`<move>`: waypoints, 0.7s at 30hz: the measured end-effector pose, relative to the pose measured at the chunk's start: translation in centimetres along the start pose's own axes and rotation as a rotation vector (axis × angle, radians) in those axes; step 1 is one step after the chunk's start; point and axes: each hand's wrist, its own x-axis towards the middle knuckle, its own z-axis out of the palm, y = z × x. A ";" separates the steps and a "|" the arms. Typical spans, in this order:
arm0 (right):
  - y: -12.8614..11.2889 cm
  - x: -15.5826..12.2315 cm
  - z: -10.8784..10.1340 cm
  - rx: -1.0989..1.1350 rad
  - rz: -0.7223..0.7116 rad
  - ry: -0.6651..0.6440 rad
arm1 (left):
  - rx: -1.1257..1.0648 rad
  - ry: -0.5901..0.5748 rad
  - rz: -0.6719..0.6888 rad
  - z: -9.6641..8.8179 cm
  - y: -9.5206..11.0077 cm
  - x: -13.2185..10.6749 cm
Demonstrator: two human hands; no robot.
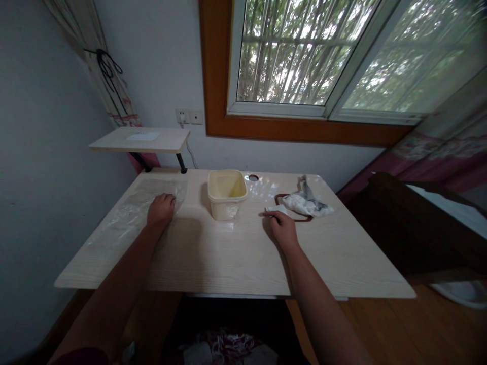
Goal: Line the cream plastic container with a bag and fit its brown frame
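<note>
Here, crinkled, see-through plastic [125, 218] lies under left hand [161, 209], fingers curled, hold unclear; right hand [282, 227] likewise

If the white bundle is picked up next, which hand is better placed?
Probably the right: the right hand is close beside the white bundle, while the left hand is at the clear plastic, on the other side of the tub. Whether the right hand holds something is unclear.

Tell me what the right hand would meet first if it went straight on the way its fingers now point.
Probably the cream plastic bin: the fingers of the right hand point left toward its near right side. Depth is hard to judge from this single view.
</note>
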 end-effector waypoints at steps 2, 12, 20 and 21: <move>0.0 0.0 0.0 0.003 0.006 0.003 | 0.011 0.009 -0.014 -0.3 0.1 0.0; -0.4 0.0 0.0 0.043 0.008 -0.003 | 0.029 0.043 -0.017 -0.9 0.4 -0.1; -0.4 -0.1 0.0 0.060 -0.005 0.000 | -0.190 0.175 -0.037 -1.8 0.5 0.0; -0.5 -0.1 0.0 0.062 -0.005 0.001 | -0.240 0.202 -0.041 -2.1 0.6 0.0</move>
